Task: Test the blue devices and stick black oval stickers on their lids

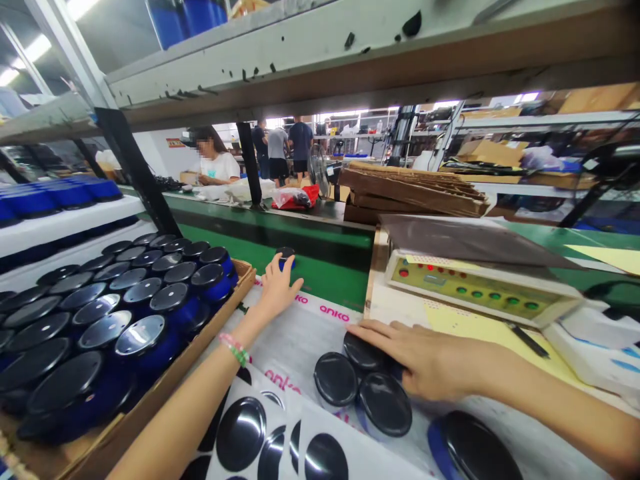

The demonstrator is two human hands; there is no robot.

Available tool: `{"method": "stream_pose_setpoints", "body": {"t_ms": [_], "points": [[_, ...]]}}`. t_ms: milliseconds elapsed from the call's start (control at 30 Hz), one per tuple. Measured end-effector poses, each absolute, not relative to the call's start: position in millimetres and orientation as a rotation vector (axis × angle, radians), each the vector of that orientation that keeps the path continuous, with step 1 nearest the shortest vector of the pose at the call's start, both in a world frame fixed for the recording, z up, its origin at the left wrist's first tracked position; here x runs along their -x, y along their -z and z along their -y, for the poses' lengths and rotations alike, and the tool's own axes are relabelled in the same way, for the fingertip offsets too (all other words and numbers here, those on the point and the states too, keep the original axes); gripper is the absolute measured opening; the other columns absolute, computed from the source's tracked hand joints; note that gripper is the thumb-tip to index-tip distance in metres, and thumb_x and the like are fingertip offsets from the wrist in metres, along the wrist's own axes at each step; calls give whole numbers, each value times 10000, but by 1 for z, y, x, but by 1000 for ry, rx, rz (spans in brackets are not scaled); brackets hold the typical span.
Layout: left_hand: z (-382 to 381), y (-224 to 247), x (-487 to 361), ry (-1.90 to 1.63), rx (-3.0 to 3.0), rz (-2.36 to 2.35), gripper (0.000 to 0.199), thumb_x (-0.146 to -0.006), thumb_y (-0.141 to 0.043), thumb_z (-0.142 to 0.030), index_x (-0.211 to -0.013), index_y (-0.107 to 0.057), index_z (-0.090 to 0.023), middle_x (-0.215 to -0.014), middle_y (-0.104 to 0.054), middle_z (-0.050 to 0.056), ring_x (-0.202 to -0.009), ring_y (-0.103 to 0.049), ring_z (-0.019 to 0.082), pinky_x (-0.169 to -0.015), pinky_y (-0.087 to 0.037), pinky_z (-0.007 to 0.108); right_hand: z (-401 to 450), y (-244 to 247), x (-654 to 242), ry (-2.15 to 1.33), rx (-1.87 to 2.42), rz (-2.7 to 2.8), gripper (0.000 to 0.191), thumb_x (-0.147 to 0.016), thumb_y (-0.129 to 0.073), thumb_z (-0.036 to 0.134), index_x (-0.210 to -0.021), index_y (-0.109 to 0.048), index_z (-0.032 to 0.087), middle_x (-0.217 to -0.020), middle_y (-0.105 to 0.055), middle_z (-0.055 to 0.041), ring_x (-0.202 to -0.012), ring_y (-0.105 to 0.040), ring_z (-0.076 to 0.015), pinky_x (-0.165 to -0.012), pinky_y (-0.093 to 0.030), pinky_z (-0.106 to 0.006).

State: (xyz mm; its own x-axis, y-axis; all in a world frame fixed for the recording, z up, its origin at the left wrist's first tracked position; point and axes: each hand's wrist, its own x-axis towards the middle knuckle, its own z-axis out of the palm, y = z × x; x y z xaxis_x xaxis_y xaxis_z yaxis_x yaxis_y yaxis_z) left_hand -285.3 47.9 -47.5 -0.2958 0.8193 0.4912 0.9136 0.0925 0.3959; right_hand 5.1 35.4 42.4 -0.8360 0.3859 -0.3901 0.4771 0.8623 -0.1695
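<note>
Head view: left hand (274, 288) has fingers round the far jar (286, 253) on the belt (330, 280), right hand (425, 360) drapes over a near jar (361, 350), can't tell if gripping; I'd go light, gloss probably scuffs

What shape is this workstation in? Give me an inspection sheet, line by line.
Surface: "anko"-printed plastic sheet beside a green belt.
Job's things: four loose black-topped containers at right; more in a cardboard tray at left; round black stickers in front.
Clutter: pen on yellow paper, beside a control box.
Hands: left hand at another container by the belt; right hand over one of the four.
Cables: nothing seen near the hands.
Surroundings: overhead shelf, flattened cardboard stack, people behind.
</note>
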Motion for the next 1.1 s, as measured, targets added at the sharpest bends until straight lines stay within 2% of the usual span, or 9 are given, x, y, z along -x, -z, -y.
{"method": "stream_pose_setpoints", "body": {"t_ms": [200, 300, 400, 533, 667, 767, 867, 1000, 1100], "points": [[-6, 60, 269, 1238, 1773, 2014, 350, -825, -536, -183, -1173, -498, -198, -1234, -436, 116, -1143, -448, 258, -987, -375, 445, -44, -7, -14, 147, -487, -3016, 679, -854, -504, 246, -1465, -211, 285, -1451, -360, -100, -1071, -532, -314, -874, -449, -499], [-10, 57, 279, 1379, 1706, 1941, 267, -826, -490, -115, -1080, -525, -191, -1127, -487, 93, -1093, -479, 226, -986, -379, 411, -49, -14, -3, 270, -438, -3059, 594, -891, -493, 378, -1434, -289, 246, -1350, -460, -126, -1079, -543, -287, -908, -445, -438], [-15, 54, 292, 1492, 1623, 1899, 238, -831, -451, -93, -1037, -521, -190, -1064, -495, 86, -1054, -499, 225, -955, -400, 409, -67, -30, 31, 333, -595, -3123, 669, -868, -518, 485, -1431, -262, 230, -1285, -495, -111, -1075, -554, -248, -911, -455, -357], [-15, 55, 302, 1555, 1583, 1879, 229, -825, -442, -82, -1008, -522, -193, -1026, -498, 77, -1025, -513, 221, -925, -423, 387, -108, -34, 107, 217, -891, -3128, 704, -873, -536, 444, -1442, -201, 201, -1340, -426, -136, -1080, -551, -263, -904, -459, -401], [-13, 57, 303, 1543, 1594, 1884, 229, -816, -439, -65, -979, -526, -199, -990, -524, 66, -978, -531, 211, -891, -444, 363, -138, -21, 179, 135, -977, -3041, 494, -891, -550, 377, -1328, -407, 196, -1306, -468, -115, -1062, -547, -253, -859, -478, -464], [-13, 58, 304, 1528, 1611, 1895, 224, -810, -450, -63, -967, -528, -202, -968, -538, 58, -948, -543, 208, -873, -451, 359, -138, -25, 207, 87, -972, -3003, 439, -896, -547, 368, -1286, -457, 189, -1302, -476, -103, -1098, -526, -258, -896, -451, -491], [-13, 57, 304, 1543, 1618, 1902, 232, -810, -443, -58, -974, -523, -200, -975, -536, 57, -961, -545, 206, -888, -445, 354, -115, -44, 198, 44, -898, -3010, 576, -869, -569, 418, -1366, -376, 201, -1379, -401, -134, -1199, -435, -322, -960, -367, -554], [-13, 57, 304, 1587, 1632, 1902, 233, -815, -429, -51, -969, -529, -194, -969, -539, 59, -967, -541, 203, -892, -441, 352, -45, -58, 127, 92, -659, -3020, 650, -874, -456, 569, -1434, -276, 293, -1300, -491, -104, -1100, -519, -282, -921, -427, -445], [-15, 56, 300, 1614, 1655, 1896, 223, -821, -429, -40, -946, -544, -185, -962, -542, 55, -950, -544, 192, -872, -450, 348, 16, -36, 60, 38, -683, -2982, 706, -844, -404, 649, -1450, -253, 320, -1355, -445, -157, -1139, -477, -397, -889, -406, -583]]}}
